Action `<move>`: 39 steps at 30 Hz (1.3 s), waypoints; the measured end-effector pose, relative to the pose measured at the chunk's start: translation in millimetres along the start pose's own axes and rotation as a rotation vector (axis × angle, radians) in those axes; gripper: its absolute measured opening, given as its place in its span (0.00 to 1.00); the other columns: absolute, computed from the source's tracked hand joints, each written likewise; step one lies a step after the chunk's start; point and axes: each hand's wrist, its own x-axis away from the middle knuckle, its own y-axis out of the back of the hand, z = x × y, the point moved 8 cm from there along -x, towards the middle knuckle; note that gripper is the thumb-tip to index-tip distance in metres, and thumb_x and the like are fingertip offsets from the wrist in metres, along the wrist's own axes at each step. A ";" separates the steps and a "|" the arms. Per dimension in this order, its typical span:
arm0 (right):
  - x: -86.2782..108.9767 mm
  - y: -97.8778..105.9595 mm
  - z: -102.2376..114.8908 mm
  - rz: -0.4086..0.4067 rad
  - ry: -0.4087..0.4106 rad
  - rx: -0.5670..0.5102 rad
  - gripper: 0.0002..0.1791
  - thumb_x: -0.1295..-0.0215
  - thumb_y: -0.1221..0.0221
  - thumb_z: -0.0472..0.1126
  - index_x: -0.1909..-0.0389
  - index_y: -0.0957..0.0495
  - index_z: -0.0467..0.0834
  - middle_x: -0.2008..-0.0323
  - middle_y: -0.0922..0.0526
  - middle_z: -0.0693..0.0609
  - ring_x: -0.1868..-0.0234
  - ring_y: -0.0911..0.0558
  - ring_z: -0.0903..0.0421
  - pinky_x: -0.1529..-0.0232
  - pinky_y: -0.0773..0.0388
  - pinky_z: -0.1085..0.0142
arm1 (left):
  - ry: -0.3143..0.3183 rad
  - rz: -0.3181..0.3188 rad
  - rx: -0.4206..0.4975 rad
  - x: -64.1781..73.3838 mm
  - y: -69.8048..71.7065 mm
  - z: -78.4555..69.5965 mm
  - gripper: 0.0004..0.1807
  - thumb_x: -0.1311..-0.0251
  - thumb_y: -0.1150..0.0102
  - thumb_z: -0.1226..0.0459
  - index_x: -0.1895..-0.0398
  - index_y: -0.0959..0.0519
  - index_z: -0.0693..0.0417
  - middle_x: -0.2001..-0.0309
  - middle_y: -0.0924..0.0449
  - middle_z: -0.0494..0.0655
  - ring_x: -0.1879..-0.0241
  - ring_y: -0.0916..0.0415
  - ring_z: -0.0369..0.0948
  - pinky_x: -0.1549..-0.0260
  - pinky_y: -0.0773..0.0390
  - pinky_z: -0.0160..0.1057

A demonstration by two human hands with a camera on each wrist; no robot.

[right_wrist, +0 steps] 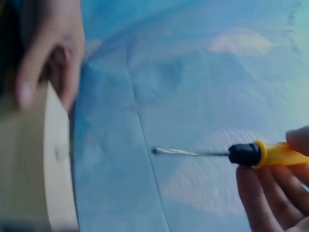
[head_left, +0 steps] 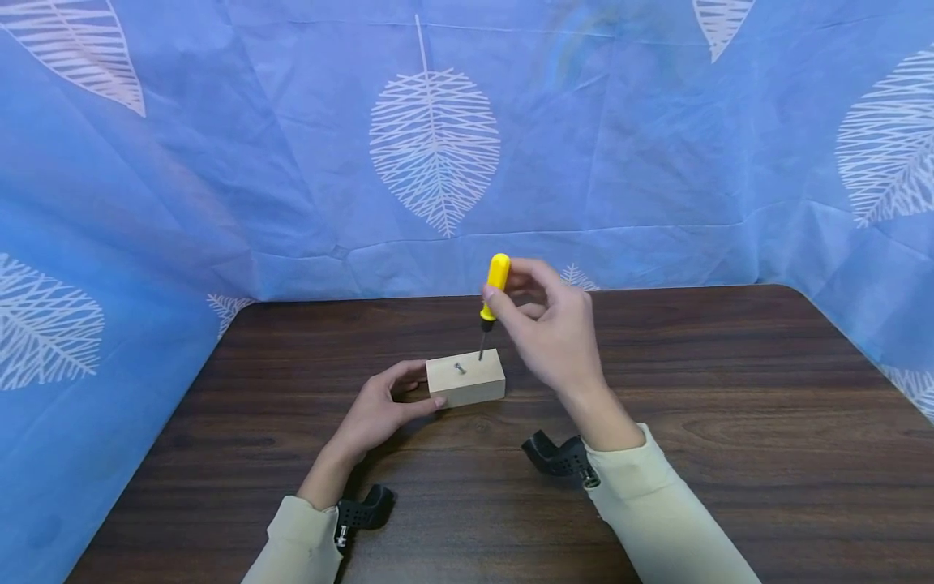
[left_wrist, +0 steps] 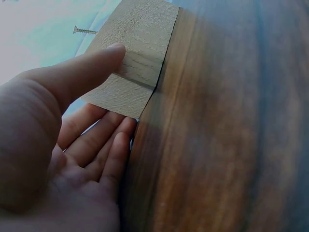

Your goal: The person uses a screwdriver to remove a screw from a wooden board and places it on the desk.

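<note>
A pale wooden block (head_left: 474,391) lies on the table, its left end gripped by my left hand (head_left: 375,410). The left wrist view shows the thumb on the block's front side and the other fingers at its far side. From the block's top a small metal screw (left_wrist: 86,31) sticks out, part of its thread showing. My right hand (head_left: 558,337) pinches the yellow handle of a screwdriver (head_left: 498,276) above the block, shaft pointing down. In the right wrist view the screwdriver's tip is apart from the block, and the head view places it right of the screw.
The dark wood-grain table (head_left: 730,389) has rounded far corners. Behind it hangs a blue cloth (head_left: 620,146) with white leaf patterns. Black wrist mounts (head_left: 365,509) project from both sleeves, low over the table.
</note>
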 end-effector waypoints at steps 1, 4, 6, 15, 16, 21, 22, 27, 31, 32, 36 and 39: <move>-0.4 9.9 -5.0 -0.004 -0.032 0.042 0.17 0.29 0.29 0.40 0.42 0.14 0.42 0.55 0.10 0.45 0.58 0.10 0.53 0.61 0.10 0.69 | -0.001 -0.001 0.003 0.3 -0.3 -0.1 0.35 0.36 0.22 0.55 0.26 0.23 0.44 0.30 0.19 0.48 0.28 0.23 0.54 0.29 0.25 0.62; 3.5 39.3 -29.5 0.046 -0.156 0.218 0.19 0.27 0.30 0.49 0.40 0.14 0.47 0.55 0.11 0.48 0.58 0.12 0.55 0.61 0.13 0.71 | 0.003 -0.004 0.006 1.1 -0.3 0.0 0.35 0.36 0.22 0.55 0.26 0.23 0.44 0.30 0.19 0.49 0.28 0.24 0.55 0.29 0.25 0.62; 10.0 59.0 -51.0 0.105 -0.230 0.322 0.23 0.27 0.31 0.54 0.38 0.15 0.47 0.55 0.10 0.48 0.60 0.12 0.56 0.63 0.14 0.70 | 0.006 -0.009 0.003 1.2 0.4 -0.1 0.36 0.36 0.22 0.55 0.26 0.23 0.45 0.30 0.19 0.49 0.28 0.25 0.56 0.28 0.26 0.63; 52.8 130.1 -136.8 0.340 -0.530 0.443 0.34 0.24 0.34 0.56 0.30 0.24 0.35 0.57 0.08 0.46 0.68 0.09 0.55 0.64 0.11 0.61 | -0.004 0.012 -0.010 0.7 -0.6 -0.3 0.36 0.35 0.23 0.55 0.25 0.24 0.45 0.29 0.20 0.50 0.26 0.26 0.57 0.27 0.27 0.63; 57.0 133.1 -142.7 0.363 -0.558 0.437 0.35 0.24 0.34 0.55 0.30 0.25 0.34 0.58 0.09 0.46 0.68 0.09 0.55 0.64 0.10 0.62 | -0.003 0.012 -0.012 1.1 -0.3 -0.2 0.36 0.35 0.23 0.55 0.25 0.24 0.45 0.29 0.20 0.50 0.26 0.26 0.57 0.27 0.27 0.64; 70.6 137.2 -158.7 0.421 -0.614 0.427 0.33 0.24 0.33 0.48 0.30 0.28 0.30 0.60 0.11 0.45 0.70 0.09 0.54 0.67 0.10 0.63 | 0.001 0.016 -0.017 1.7 -0.2 -0.4 0.38 0.35 0.23 0.54 0.23 0.26 0.46 0.28 0.21 0.52 0.26 0.27 0.57 0.27 0.28 0.64; 71.3 136.4 -159.6 0.425 -0.609 0.433 0.32 0.25 0.33 0.47 0.31 0.28 0.30 0.60 0.11 0.45 0.70 0.09 0.54 0.68 0.10 0.63 | 0.002 0.013 -0.018 1.8 -0.1 -0.6 0.38 0.35 0.23 0.54 0.23 0.26 0.47 0.28 0.21 0.52 0.26 0.27 0.58 0.28 0.27 0.64; 69.8 132.1 -157.6 0.434 -0.586 0.482 0.29 0.26 0.32 0.47 0.36 0.26 0.31 0.61 0.12 0.45 0.71 0.10 0.54 0.69 0.10 0.62 | 0.009 0.007 -0.021 2.2 -0.3 0.1 0.37 0.35 0.23 0.54 0.24 0.25 0.46 0.28 0.21 0.51 0.26 0.27 0.57 0.28 0.27 0.64; 59.6 133.0 -140.3 0.401 -0.499 0.591 0.31 0.25 0.33 0.53 0.37 0.24 0.32 0.63 0.11 0.48 0.72 0.13 0.57 0.68 0.13 0.61 | 0.007 0.013 -0.029 2.1 0.1 -1.7 0.37 0.35 0.23 0.54 0.24 0.26 0.46 0.28 0.21 0.51 0.26 0.27 0.57 0.28 0.26 0.64; 54.9 130.7 -131.3 0.378 -0.456 0.621 0.30 0.25 0.33 0.54 0.38 0.23 0.32 0.64 0.10 0.48 0.72 0.13 0.58 0.68 0.15 0.61 | 0.003 0.013 -0.029 1.6 0.4 -2.4 0.37 0.35 0.23 0.54 0.24 0.26 0.46 0.29 0.21 0.51 0.27 0.26 0.57 0.28 0.26 0.64; 33.8 97.3 -89.1 0.279 -0.239 0.646 0.20 0.26 0.31 0.50 0.46 0.16 0.38 0.66 0.10 0.51 0.69 0.16 0.59 0.65 0.19 0.62 | -0.006 0.011 -0.032 -0.2 1.0 -3.7 0.37 0.35 0.23 0.54 0.24 0.25 0.46 0.29 0.21 0.51 0.26 0.26 0.57 0.28 0.27 0.64; 26.1 48.4 -70.7 0.323 -0.148 0.510 0.10 0.27 0.30 0.43 0.51 0.13 0.42 0.66 0.10 0.51 0.70 0.14 0.57 0.67 0.18 0.65 | 0.003 0.006 -0.031 0.7 -0.2 -0.9 0.36 0.35 0.23 0.54 0.24 0.25 0.45 0.29 0.20 0.50 0.27 0.26 0.56 0.28 0.27 0.64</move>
